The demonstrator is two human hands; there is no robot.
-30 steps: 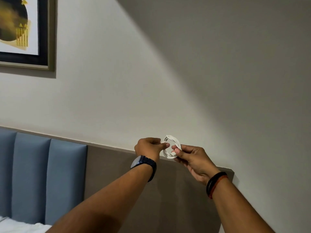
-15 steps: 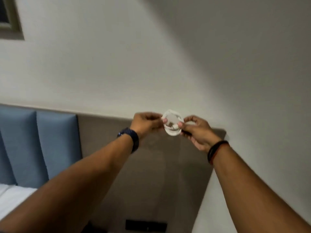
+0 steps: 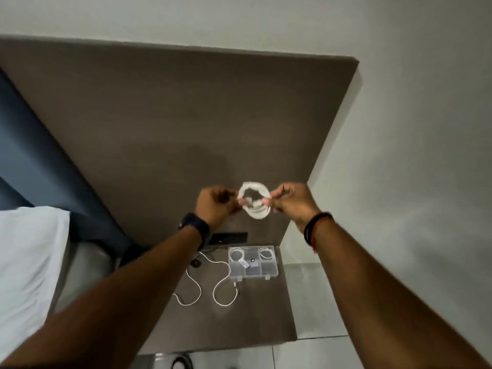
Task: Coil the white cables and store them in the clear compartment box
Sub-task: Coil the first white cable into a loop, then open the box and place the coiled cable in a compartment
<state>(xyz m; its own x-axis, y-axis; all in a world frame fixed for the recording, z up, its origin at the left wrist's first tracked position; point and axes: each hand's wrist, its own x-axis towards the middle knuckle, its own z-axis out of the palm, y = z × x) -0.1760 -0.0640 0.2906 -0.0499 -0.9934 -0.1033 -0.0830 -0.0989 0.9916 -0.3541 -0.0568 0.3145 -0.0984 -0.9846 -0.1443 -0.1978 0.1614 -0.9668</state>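
A coiled white cable hangs in the air between my two hands, well above the bedside table. My left hand pinches its left side and my right hand pinches its right side. Below, the clear compartment box sits open at the back right of the brown table. One coiled white cable lies in its left compartment and another in its right compartment. A loose white cable snakes across the table to the left of the box.
A brown wall panel rises behind the table, with a dark socket plate low on it. A bed with white linen and a blue headboard lies to the left. Tiled floor runs on the right.
The view has tilted down from the wall to the bedside table, bringing the box and the loose cable into sight. Both hands still hold the coil between them.
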